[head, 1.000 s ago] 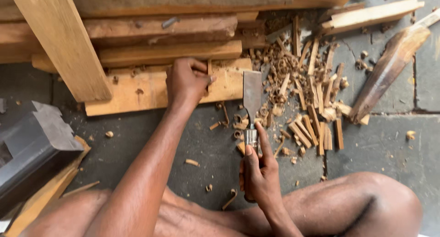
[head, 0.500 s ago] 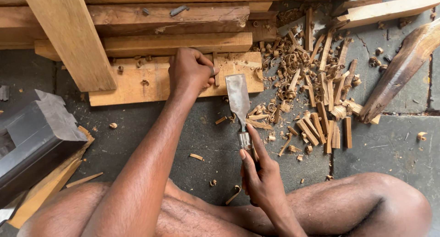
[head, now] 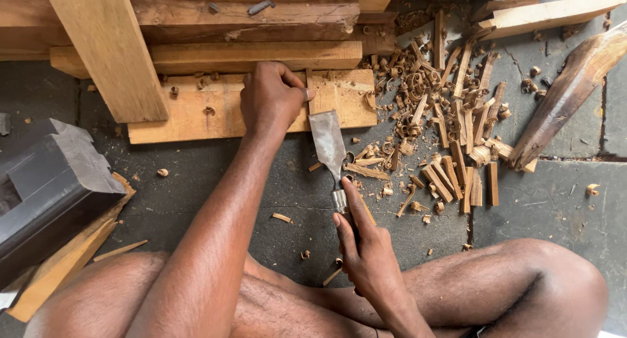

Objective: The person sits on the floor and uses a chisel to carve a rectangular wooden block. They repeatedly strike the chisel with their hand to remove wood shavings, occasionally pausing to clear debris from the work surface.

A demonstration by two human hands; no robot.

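**Steel chisel set against pale board, both hands engaged**

Steel blade of your chisel (head: 328,145) runs from its handle at your right hand (head: 366,256) up toward 11–12 o'clock, broad cutting edge at or just touching the near edge of the pale board (head: 196,112). Long axis: nearly straight away from you, tipped slightly left. Board's long axis runs 9-to-3, so chisel meets it roughly square.

Right hand: closed around the chisel handle, index finger extended along the ferrule toward the blade. Firm wrap, not open.

Left hand (head: 269,99): lying on top of the board, fingers curled over its far edge, thumb pointing toward 3 o'clock, just beside the blade tip. It's pinning the board, holding nothing loose. Left hand is nearer to the cutting edge than the right; thumb and edge are close, can't tell if touching.

Board sits on the dark stone floor (head: 555,207), at 12 o'clock from your knees, tucked against stacked timbers (head: 248,54) behind it. A lighter plank (head: 108,50) leans across the stack at 10 o'clock.

Offcuts and curled shavings (head: 450,122) are heaped at 1–2 o'clock, right of the blade. Curved dark wood piece (head: 568,96) lies beyond at 2 o'clock. Dark block-shaped object (head: 49,188) sits at 9 o'clock, well apart from both hands.
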